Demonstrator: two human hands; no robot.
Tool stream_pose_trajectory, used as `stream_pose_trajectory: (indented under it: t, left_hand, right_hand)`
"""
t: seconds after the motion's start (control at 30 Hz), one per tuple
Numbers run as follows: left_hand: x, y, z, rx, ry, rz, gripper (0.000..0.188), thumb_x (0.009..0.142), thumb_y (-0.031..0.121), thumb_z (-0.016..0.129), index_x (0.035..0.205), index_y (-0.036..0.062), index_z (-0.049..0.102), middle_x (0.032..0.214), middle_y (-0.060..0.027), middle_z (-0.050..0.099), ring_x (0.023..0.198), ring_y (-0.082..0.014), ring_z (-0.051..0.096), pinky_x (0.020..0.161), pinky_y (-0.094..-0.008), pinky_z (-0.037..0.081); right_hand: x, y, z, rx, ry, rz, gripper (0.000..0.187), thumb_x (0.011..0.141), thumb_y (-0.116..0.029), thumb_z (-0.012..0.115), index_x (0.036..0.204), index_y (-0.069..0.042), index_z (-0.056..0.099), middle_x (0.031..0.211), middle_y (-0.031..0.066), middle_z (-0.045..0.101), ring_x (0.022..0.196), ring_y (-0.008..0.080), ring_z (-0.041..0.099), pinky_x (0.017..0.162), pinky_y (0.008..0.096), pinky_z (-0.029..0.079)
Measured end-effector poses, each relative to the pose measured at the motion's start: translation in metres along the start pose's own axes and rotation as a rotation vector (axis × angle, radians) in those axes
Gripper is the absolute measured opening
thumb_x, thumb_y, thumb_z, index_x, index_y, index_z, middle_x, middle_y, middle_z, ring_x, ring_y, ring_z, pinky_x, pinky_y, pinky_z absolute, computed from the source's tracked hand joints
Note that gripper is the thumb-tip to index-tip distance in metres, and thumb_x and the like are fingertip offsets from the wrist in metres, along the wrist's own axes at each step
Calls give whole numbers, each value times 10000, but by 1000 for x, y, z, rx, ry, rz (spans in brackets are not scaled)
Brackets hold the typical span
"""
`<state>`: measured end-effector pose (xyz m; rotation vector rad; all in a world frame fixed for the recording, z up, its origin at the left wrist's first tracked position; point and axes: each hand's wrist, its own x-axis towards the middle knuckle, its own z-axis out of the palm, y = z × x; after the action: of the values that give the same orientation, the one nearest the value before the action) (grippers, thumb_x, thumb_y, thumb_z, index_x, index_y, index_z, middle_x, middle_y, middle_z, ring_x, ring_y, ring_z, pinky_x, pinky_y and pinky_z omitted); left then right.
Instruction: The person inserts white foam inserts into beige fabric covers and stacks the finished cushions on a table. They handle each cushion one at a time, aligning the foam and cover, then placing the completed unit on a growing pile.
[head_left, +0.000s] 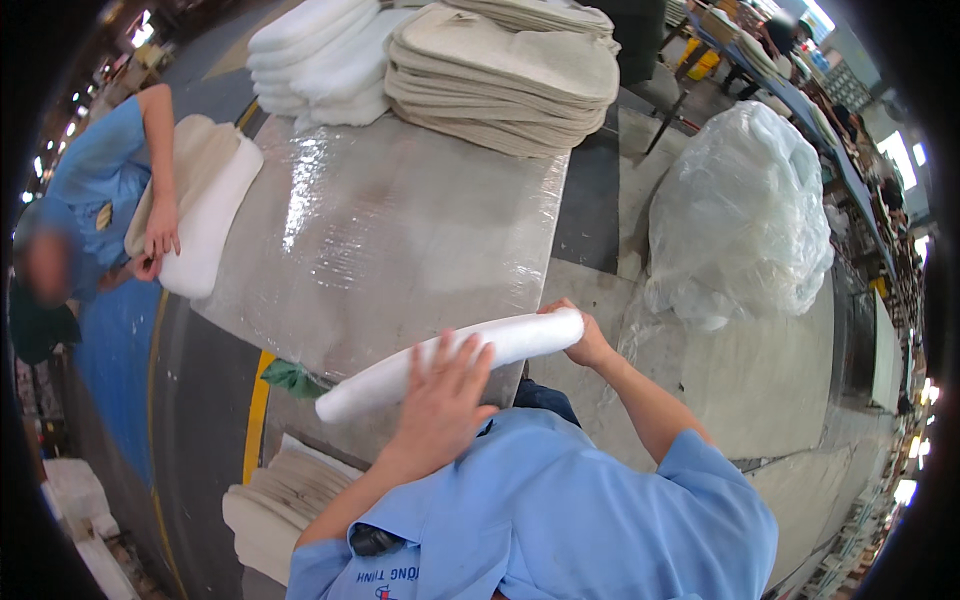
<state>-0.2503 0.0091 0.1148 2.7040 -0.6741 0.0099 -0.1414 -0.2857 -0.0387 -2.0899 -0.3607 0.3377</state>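
One unstacked white pad (525, 337) is held at the table's (410, 240) near edge, your right hand (592, 342) curled around its end, left hand (443, 405) spread open across it, white stack (320, 65) and beige stack (500, 95) piled opposite.

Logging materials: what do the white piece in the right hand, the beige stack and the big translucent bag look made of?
White piece: probably soft fibre wadding or fleece, matte; thick, rounded edges, no weave discernible.
Beige stack: likely felt or thick fabric, matte; layers with soft, rounded edges.
Translucent bag: almost certainly thin plastic film, glossy; wrinkles and bright highlights.
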Motion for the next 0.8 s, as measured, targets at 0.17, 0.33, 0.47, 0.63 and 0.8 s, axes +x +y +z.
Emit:
stream_pose_trajectory:
  t: [0.17, 0.33, 0.47, 0.63, 0.8]
  left_hand:
    - [59, -1, 40, 120, -232, -47, 797, 775, 333, 863, 1401, -30, 529, 1277, -187, 662, 1149, -340, 672, 991, -470, 523]
    - [61, -2, 50, 56, -291, -74, 530, 781, 253, 847, 1177, 7, 596, 1065, -145, 727, 921, -330, 743, 794, -468, 596]
    - [66, -6, 48, 25, -285, -95, 453, 793, 226, 823, 1135, 22, 608, 1062, -158, 732, 945, -358, 735, 801, -485, 592]
    - [70, -9, 50, 9, -292, -80, 427, 800, 231, 802, 1137, 40, 621, 1048, -158, 736, 951, -353, 736, 802, -477, 589]
    - [72, -10, 42, 6, -330, -125, 545, 804, 246, 799, 1268, 24, 620, 1112, -155, 737, 981, -337, 737, 816, -458, 592]
  right_hand:
    - [-12, -9, -8, -145, -53, -40, 394, 888, -96, 742, 1261, -85, 615, 1279, 73, 683, 1156, 313, 694, 990, 409, 548]
    - [-54, -27, -59, 19, -121, 198, 698, 963, -159, 711, 1600, -149, 425, 1524, 168, 554, 1451, 344, 487, 1177, 407, 428]
    - [-64, -41, -67, 451, -111, 166, 580, 1093, -350, 551, 1615, -131, 423, 1574, 185, 513, 1491, 355, 435, 1216, 426, 378]
    - [-22, -63, -59, 128, -284, 220, 585, 1122, -488, 442, 1549, -96, 522, 1567, 178, 528, 1457, 331, 470, 1203, 410, 373]
    - [60, -68, -101, -174, -220, 21, 465, 1046, -364, 642, 1423, -91, 645, 1412, 182, 663, 1176, 289, 699, 978, 389, 553]
